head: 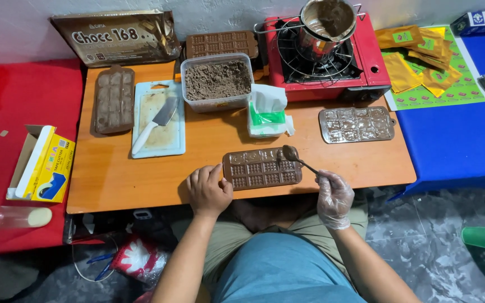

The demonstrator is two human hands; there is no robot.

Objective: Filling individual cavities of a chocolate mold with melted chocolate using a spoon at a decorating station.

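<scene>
head cam, just the one view | sits up above the person's own lap, looking steeply down and forward | pretty close in, the whole wooden table (113, 185) fits, with the wall at the top edge and floor at the sides

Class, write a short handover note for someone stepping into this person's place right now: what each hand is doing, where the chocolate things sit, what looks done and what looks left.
Left hand: bare, resting against the left end of the brown mould, steadying it at the table's near edge.
Right hand: gloved, holding a spoon with its chocolate-coated bowl over the mould's upper right corner.
Around: tub of brown crumbs behind, pot of melted chocolate on the red stove, clear mould to the right, another brown mould far left.
Done: the mould in hand looks coated with chocolate.
Left: the clear mould looks only thinly smeared; judging by that, it probably needs chocolate.
</scene>
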